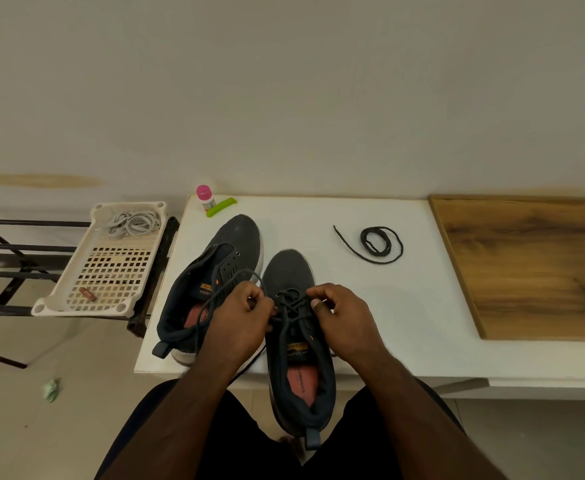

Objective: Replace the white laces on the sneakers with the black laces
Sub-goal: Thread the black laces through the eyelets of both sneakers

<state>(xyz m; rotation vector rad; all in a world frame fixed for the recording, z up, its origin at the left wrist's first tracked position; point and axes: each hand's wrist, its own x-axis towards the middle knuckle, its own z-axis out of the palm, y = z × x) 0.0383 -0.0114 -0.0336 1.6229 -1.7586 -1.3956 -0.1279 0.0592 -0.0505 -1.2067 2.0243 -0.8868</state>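
Left hand [246, 315] sat curled over the eyelet rows of the near sneaker [298, 341], fingers pinching a strand of the black lace [292, 303] that ran through that shoe. Right hand [339, 317] mirrored it on the other side of the tongue, thumb and forefinger closed on the other strand; the two hands were close together, almost meeting over the lace crossings. The near sneaker lay with its long axis running away from the person, toe toward the wall, heel overhanging the front edge of the white worktop [388, 323], so both lace ends were to be pulled sideways, across that axis. Judged: lacing of this shoe was partly done, upper eyelets probably open, though the hands hid them. The second sneaker [214, 282] lay just to the left, touching or nearly so, toe angled up and to the right; a loose dark lace strand looped across its opening, whether threaded could not be told. The left hand was the nearer to it. A spare black lace coil [381, 244] rested well to the right on the worktop, nearer the right hand. White laces [133, 223] lay heaped in the perforated tray [76, 299] on the rack off the left edge, so removal looked complete.
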